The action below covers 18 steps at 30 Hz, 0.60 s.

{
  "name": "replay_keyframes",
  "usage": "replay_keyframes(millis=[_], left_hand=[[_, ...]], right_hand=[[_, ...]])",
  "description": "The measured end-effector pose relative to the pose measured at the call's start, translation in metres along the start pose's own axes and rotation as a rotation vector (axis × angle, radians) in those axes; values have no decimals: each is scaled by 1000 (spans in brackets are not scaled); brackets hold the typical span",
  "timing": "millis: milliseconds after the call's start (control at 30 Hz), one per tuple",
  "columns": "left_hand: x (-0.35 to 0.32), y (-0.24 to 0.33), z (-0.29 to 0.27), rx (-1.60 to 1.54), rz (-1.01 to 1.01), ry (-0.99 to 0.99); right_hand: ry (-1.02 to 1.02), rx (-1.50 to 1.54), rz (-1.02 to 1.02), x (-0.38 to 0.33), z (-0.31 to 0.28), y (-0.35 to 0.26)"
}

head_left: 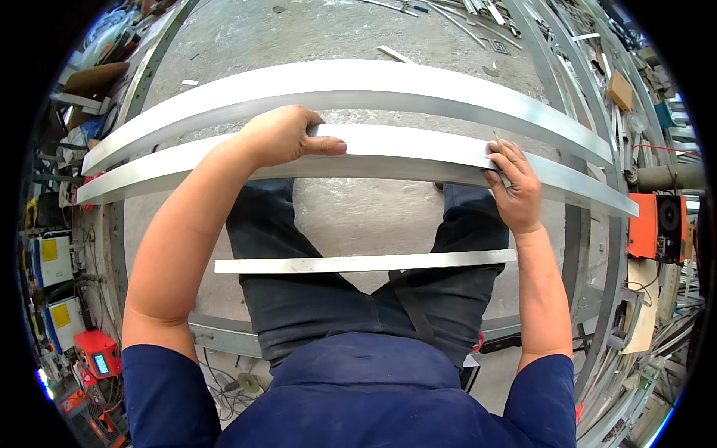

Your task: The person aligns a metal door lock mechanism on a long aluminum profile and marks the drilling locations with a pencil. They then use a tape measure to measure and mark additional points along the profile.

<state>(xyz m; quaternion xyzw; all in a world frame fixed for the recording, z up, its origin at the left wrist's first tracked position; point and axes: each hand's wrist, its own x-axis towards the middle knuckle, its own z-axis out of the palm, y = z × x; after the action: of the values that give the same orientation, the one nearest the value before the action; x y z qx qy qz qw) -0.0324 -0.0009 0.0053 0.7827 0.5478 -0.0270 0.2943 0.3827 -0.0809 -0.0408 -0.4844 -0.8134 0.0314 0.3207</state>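
Note:
Two long silvery metal bars span the view from side to side in front of me. My left hand is closed over the nearer metal bar, its thumb lying along the top face. Toward the right, my right hand grips the same bar, fingertips on top and thumb at the near side. A thin pencil sticks up between the right hand's fingers. Beyond lies the farther metal bar, untouched and roughly parallel. A shorter, narrow metal strip rests across my thighs.
Steel frame rails stand at left and right. An orange machine sits at the right, a red device with a small screen at lower left. Metal offcuts lie on the far floor; cables lie below left.

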Motion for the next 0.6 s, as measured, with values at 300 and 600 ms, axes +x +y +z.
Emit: replay_keyframes(millis=[300,600], left_hand=[[-4,1,0,0,-19,7],[-4,0,-2,35,-7,7]], right_hand=[[99,398,249,39,-23,-36],[-282,966,373,122,24,-82]])
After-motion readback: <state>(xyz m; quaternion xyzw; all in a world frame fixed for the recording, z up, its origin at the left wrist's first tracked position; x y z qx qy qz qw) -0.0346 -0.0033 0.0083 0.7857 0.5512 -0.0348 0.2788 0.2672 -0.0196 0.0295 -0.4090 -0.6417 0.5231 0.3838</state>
